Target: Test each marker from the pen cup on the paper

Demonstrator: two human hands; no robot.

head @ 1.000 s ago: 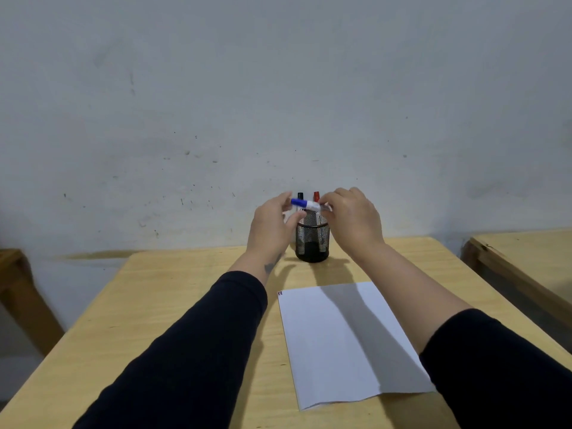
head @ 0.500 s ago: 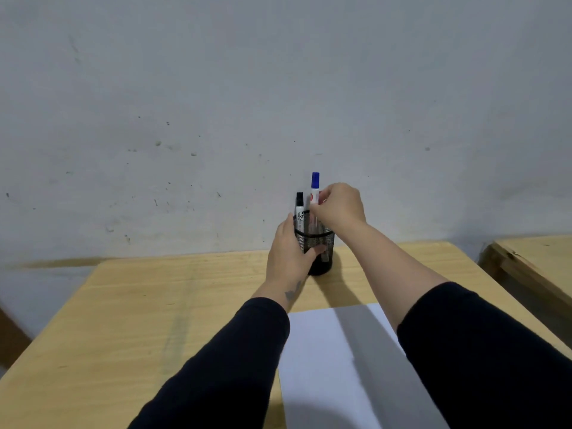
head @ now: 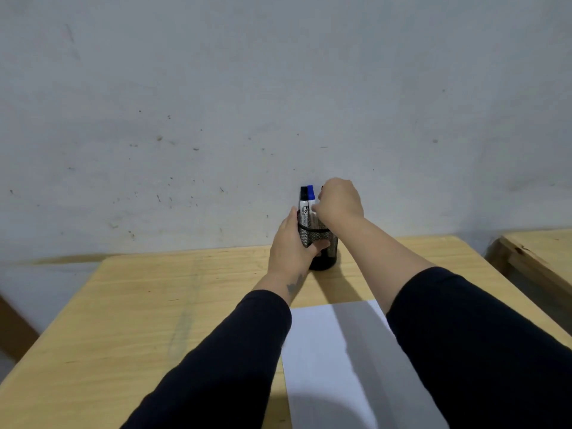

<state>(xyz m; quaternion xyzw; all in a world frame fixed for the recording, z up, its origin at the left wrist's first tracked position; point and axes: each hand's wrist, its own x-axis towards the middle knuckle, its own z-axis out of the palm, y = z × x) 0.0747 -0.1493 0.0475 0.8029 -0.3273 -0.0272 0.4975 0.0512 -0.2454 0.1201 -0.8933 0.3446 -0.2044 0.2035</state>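
Markers stand upright in the black mesh pen cup (head: 325,243) at the table's (head: 154,305) far edge — a black-capped marker (head: 303,201) and a blue-capped marker (head: 311,195) side by side. The left hand (head: 291,246) wraps around the cup's left side. The right hand (head: 339,201) hovers at the cup's top, fingers curled; what it pinches cannot be told. White paper (head: 325,351) lies nearer, apart from the cup.

Wooden table (head: 154,305) bears pen cup (head: 325,258), paper (head: 325,351)

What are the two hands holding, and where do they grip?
Left hand grips the mesh pen cup around its side. Right hand is closed above the markers; its grip is hidden.
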